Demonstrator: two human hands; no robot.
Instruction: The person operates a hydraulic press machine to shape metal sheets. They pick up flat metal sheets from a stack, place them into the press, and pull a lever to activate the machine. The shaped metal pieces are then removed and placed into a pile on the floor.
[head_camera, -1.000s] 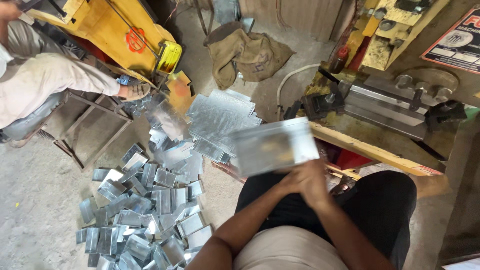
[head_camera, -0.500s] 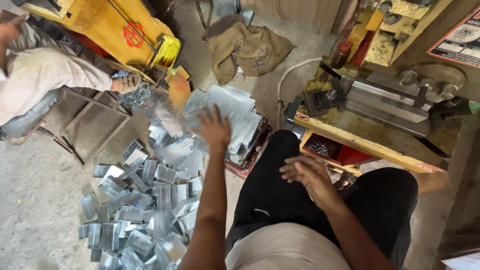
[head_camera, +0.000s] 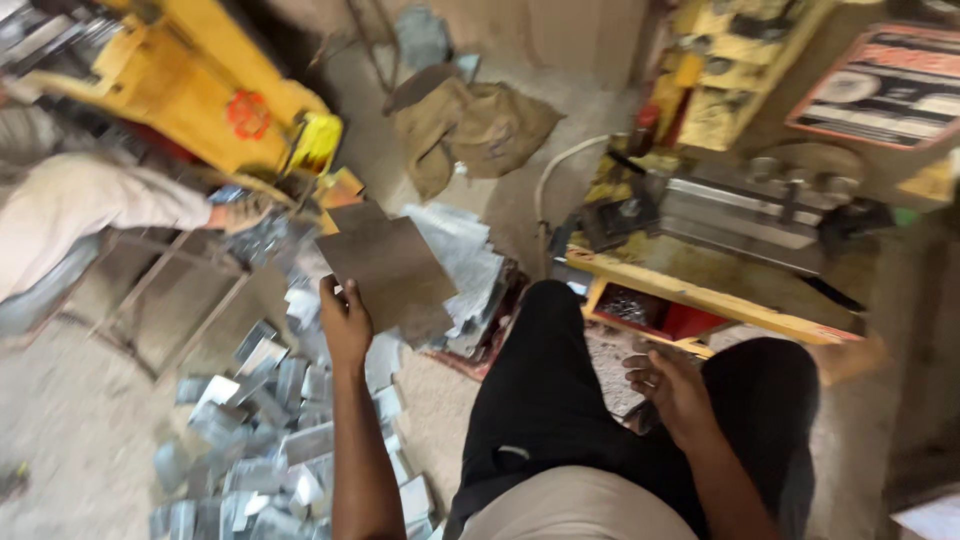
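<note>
- The right hand (head_camera: 672, 392) rests palm-up over the right thigh, fingers loosely curled and holding nothing.
- The left arm stretches forward; the left hand (head_camera: 345, 322) pinches one flat metal sheet (head_camera: 388, 265) by its near edge, thumb on top, the sheet raised and tilted above the floor.
- Below the left arm lies a heap of bent metal pieces (head_camera: 262, 440), too many to count.
- Just past the held sheet sits one stack of flat sheets (head_camera: 462, 265).
- Farther off: one bench machine (head_camera: 740, 215) at right, one yellow machine (head_camera: 215, 95) at left, and another person's leg (head_camera: 95, 205) beside it.
</note>
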